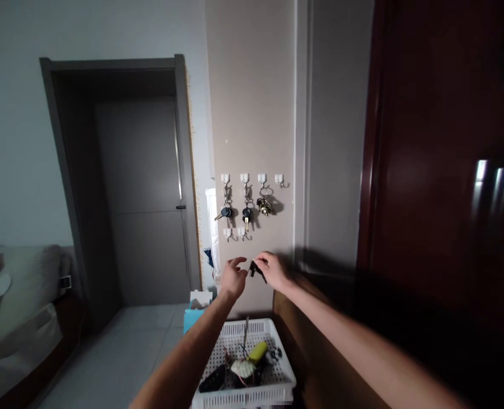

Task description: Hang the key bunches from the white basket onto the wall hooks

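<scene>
Both my hands are raised in front of a beige wall panel, just below a set of white hooks. My right hand (pixel 272 270) pinches a small dark key (pixel 255 269) by its head. My left hand (pixel 234 277) hovers right beside it, fingers curled toward the key, touching or nearly touching it. Above them, three bunches of keys (pixel 246 207) hang from the upper row of hooks (pixel 252 179); the fourth upper hook (pixel 280 180) is bare. Two lower hooks (pixel 235 233) are bare too.
A white perforated basket (pixel 273 329) below my arms holds a yellow item, a white item and dark odds and ends. A dark wooden cabinet (pixel 426 227) stands at the right, a grey door (pixel 145 199) at the left, a sofa (pixel 22 307) far left.
</scene>
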